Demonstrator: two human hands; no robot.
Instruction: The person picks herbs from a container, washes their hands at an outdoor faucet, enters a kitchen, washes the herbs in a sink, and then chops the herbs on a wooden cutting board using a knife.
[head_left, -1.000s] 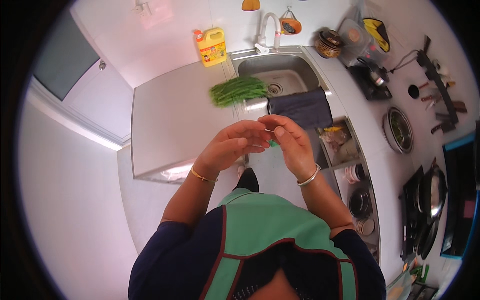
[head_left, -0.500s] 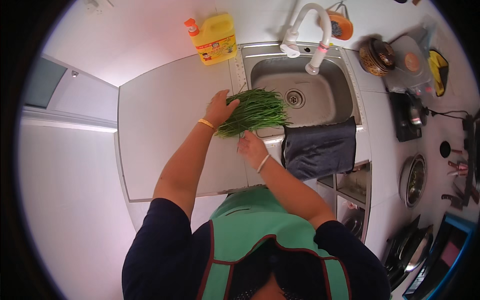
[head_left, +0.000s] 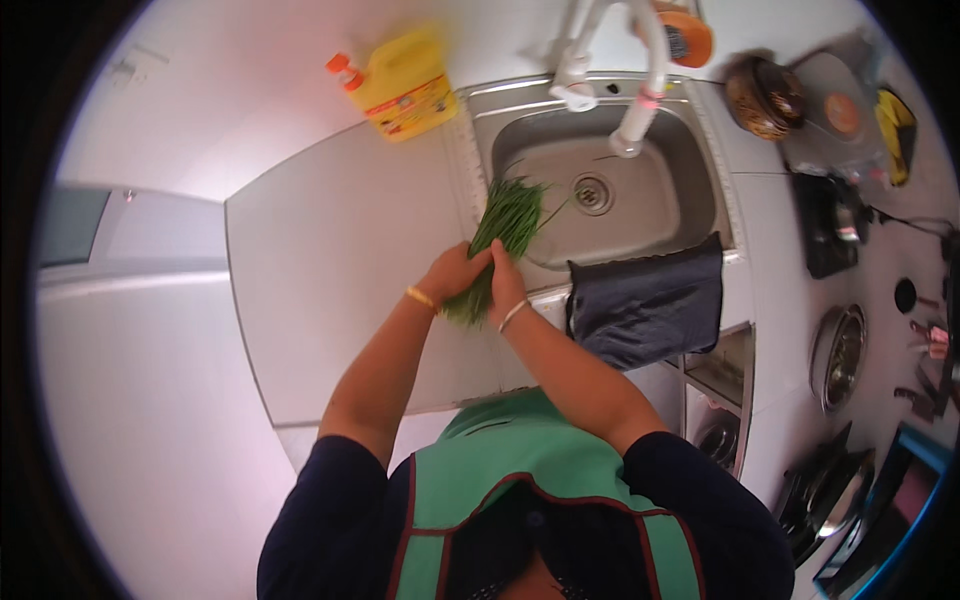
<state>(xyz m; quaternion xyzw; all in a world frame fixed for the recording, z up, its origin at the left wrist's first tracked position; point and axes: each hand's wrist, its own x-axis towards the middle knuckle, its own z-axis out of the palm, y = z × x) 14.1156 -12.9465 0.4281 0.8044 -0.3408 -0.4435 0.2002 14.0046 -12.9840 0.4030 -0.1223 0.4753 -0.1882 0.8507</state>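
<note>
A bundle of long, thin green stalks, which look like Chinese chives [head_left: 511,216], is gathered between my two hands at the left edge of the sink [head_left: 658,222]. My left hand [head_left: 455,272] is closed round the bundle's left side, its thumb across the stalks. From the right, my right hand [head_left: 506,282] wraps the same bundle, thumb up against the greens. The far tips reach over the basin's rim; the near ends show below my hands over the counter. A few loose stalks lie in the basin, close to the bundle. My fingers are partly hidden behind the greens.
A yellow pump bottle [head_left: 405,92] stands behind the counter [head_left: 330,270]. The white faucet [head_left: 640,110] arches over the basin. A dark cloth [head_left: 648,306] hangs over the sink's front edge. Right of it are a brown patterned pot [head_left: 764,98], a metal bowl [head_left: 842,358] and several knives.
The chives, spread flat across the sink's edge before, are now squeezed into a narrow upright-pointing bundle. My right hand has moved up beside my left, and both have closed on it.
</note>
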